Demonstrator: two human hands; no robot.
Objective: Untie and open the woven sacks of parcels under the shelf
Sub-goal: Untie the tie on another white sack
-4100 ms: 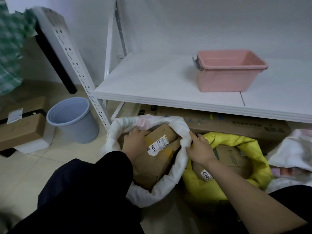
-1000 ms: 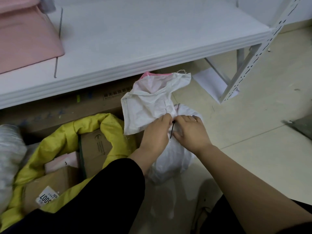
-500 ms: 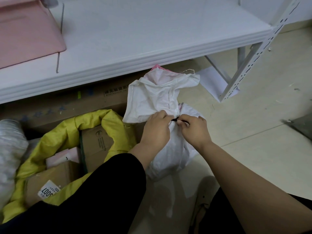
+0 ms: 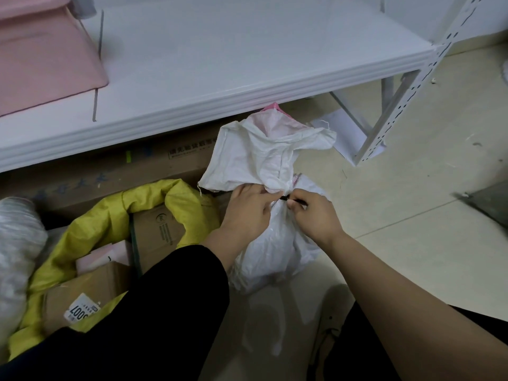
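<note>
Since a second ago the black tie (image 4: 283, 198) turns level. Right hand (image 4: 313, 215) pinches its tail; left hand (image 4: 246, 213) grips the white woven sack (image 4: 275, 243) at its neck, centre frame. Untying seemingly underway; next, pull the tail free.

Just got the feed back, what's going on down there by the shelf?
A person is working on the white sack on the floor in front of the shelf. The left hand grips its bunched neck while the right hand pinches the black tie cinched around it. The neck is tied shut, so this sack is not yet open. Beside it, the yellow sack is already open, with parcels showing inside.
</note>
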